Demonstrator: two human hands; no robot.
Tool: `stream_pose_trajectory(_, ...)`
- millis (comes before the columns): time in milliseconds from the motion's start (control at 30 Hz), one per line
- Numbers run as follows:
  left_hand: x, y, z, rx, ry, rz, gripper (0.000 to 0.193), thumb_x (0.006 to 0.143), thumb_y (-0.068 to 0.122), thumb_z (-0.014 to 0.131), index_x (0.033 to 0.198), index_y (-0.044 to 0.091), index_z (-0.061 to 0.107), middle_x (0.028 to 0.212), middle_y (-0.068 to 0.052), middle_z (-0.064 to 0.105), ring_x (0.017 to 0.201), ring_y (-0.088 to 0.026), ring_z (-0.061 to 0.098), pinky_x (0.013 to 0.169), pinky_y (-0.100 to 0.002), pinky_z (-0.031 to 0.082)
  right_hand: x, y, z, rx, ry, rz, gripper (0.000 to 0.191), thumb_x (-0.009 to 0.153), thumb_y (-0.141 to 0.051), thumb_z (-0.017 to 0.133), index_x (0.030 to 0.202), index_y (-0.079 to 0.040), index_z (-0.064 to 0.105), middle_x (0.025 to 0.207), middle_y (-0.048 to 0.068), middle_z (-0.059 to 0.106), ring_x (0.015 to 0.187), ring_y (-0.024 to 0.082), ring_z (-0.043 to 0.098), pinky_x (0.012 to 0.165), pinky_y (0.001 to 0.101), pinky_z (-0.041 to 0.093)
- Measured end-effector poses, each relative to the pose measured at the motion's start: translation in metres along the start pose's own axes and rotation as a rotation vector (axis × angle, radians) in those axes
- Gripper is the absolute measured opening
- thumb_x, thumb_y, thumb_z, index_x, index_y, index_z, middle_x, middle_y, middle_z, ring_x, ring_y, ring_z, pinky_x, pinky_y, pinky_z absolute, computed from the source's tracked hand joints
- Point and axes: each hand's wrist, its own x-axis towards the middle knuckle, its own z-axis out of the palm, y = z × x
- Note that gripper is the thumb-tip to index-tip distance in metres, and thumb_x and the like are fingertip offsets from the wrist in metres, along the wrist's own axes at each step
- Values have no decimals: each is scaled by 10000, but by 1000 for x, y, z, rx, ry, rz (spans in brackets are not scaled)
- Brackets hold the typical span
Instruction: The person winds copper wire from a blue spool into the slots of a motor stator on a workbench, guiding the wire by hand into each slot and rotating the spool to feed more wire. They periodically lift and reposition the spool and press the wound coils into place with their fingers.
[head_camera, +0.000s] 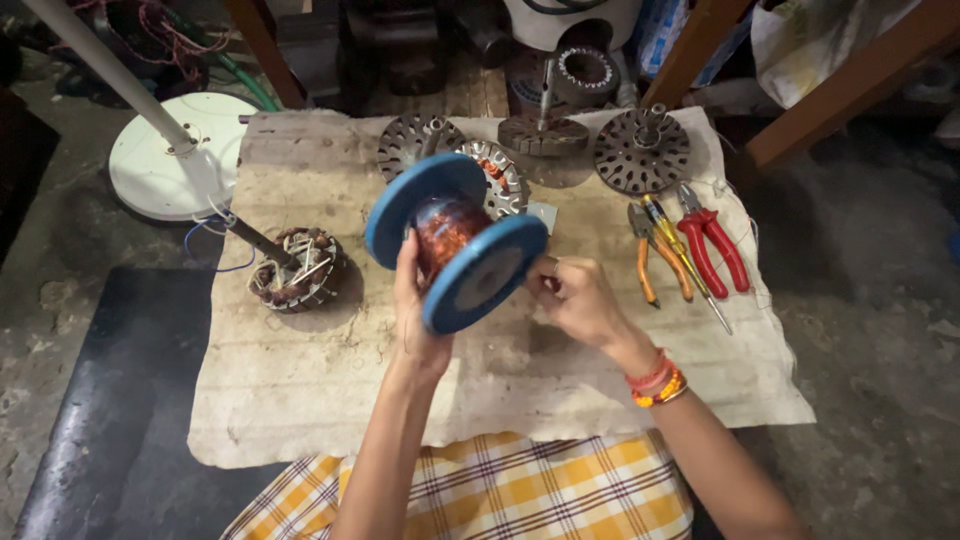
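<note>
Both hands held up a blue spool of copper wire (455, 242) over the cloth (300, 380): the left hand (415, 320) clasped its core, the right hand (575, 300) pinched near the flange. Much wire remained on the spool, while the wound stator (295, 268) lay apart, untouched, beside pliers (712, 240).

One head-worn camera looks steeply down, close above the cloth-covered work surface (300, 400).

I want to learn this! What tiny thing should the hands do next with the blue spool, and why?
Probably pull out a short length of wire. The left hand holds the blue spool of copper wire up off the cloth, and the right hand pinches at its near flange, seemingly at the wire end, though the wire is too thin to see.
</note>
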Motion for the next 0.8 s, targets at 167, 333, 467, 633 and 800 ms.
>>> stream_pose_trajectory(167, 13, 5, -18, 154, 47, -15, 657, 937, 541, 583, 1411, 87, 560, 1316, -63, 677, 1170, -180, 660, 1050, -370, 505, 9, 9, -12, -38, -52, -212, 165, 700, 51, 678, 846, -20, 705, 728, 110, 672, 683, 283, 647, 637, 399, 505)
stream_pose_trajectory(333, 16, 16, -24, 131, -16, -14, 638, 940, 517, 611, 1393, 71, 574, 1316, -82, 673, 1165, -188, 664, 1049, -373, 514, 10, 15, -13, -65, -108, -294, 190, 661, 60, 655, 827, -17, 705, 739, 98, 682, 714, 293, 649, 677, 419, 518)
stream_pose_trajectory(467, 14, 21, -28, 96, 4, -42, 632, 941, 515, 613, 1381, 63, 576, 1305, -108, 673, 1144, -197, 677, 1029, -383, 531, 10, 22, -10, -2, -92, -357, 194, 677, 73, 662, 846, -12, 709, 794, 100, 712, 746, 277, 673, 680, 405, 532)
stream_pose_trajectory(633, 20, 17, -51, 123, -5, -97, 632, 921, 515, 604, 1365, 68, 567, 1261, -112, 692, 1086, -212, 706, 964, -394, 574, 15, 24, -12, 233, -140, -179, 110, 778, 63, 706, 827, -35, 692, 778, 70, 725, 734, 241, 721, 635, 344, 587)
stream_pose_trajectory(800, 27, 2, -75, 483, -74, -133, 590, 1037, 504, 614, 1343, 2, 570, 1047, -63, 571, 857, -159, 510, 714, -318, 396, 14, 10, -26, 3, -66, -251, 202, 716, 95, 700, 877, -9, 638, 762, 124, 681, 719, 300, 681, 630, 407, 519)
